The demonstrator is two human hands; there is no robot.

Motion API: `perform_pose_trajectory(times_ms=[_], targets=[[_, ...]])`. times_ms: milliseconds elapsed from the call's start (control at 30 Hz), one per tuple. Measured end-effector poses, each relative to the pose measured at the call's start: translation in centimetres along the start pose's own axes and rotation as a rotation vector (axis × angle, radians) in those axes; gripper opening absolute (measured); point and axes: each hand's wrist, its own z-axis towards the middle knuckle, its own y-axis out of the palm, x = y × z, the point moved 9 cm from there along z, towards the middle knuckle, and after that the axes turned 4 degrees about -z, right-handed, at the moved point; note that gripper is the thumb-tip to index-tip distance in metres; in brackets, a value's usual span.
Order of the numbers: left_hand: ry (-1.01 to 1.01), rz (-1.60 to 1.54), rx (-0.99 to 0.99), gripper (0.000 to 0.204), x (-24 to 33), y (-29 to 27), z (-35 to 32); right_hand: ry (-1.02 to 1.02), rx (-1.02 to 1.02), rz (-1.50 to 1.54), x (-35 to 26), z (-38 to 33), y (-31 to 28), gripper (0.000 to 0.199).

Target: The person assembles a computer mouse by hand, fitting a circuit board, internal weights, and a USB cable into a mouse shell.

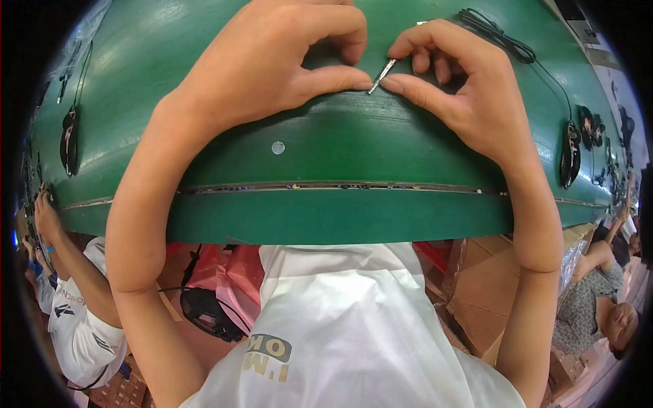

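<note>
A slim, shiny metal piece [382, 76], like a small rod, tilts over the green table [354, 149]. My right hand [469, 88] is closed on it, index finger at its upper end and thumb along its side. On the other side, my left hand [272, 68] has its thumb stretched out, with the tip at or very near the rod's lower end. The left index finger curves well away from that thumb, and the other left fingers are mostly hidden or cut off by the upper edge. A small round translucent disc [278, 147] lies on the table nearer to me.
At the right, a coiled black cable [500, 37] runs to an open black mouse-like shell [570, 155], with further dark parts [592, 127] beyond. Another black shell [69, 141] lies left. A narrow groove [340, 185] crosses the table's near side. People work at both sides.
</note>
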Motion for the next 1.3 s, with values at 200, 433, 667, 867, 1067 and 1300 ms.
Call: perform_pose_trajectory(times_ms=[200,433,667,867,1067,1300], targets=[[0.095,0.055,-0.006,0.021,0.9,-0.4,-0.2,0.043,-0.035,0.033,0.6,0.1,0.2,0.015],[0.09,0.07,0.026,0.021,0.5,-0.6,-0.7,0.071,-0.019,0.004,0.8,0.0,0.4,0.012],[0.125,0.086,0.081,0.021,0.8,-0.4,-0.7,0.043,-0.038,0.013,1.0,0.4,0.7,0.01],[0.194,0.061,0.132,0.02,1.2,-0.6,-1.1,0.057,-0.067,-0.025,-0.5,0.7,1.2,0.01],[0.133,0.004,0.087,0.019,0.5,-0.3,-1.0,-0.041,0.016,-0.078,-3.0,0.6,1.2,0.012],[0.12,-0.009,0.08,0.018,0.6,-0.4,-1.2,-0.104,0.035,0.018,-1.1,0.9,1.0,0.014]])
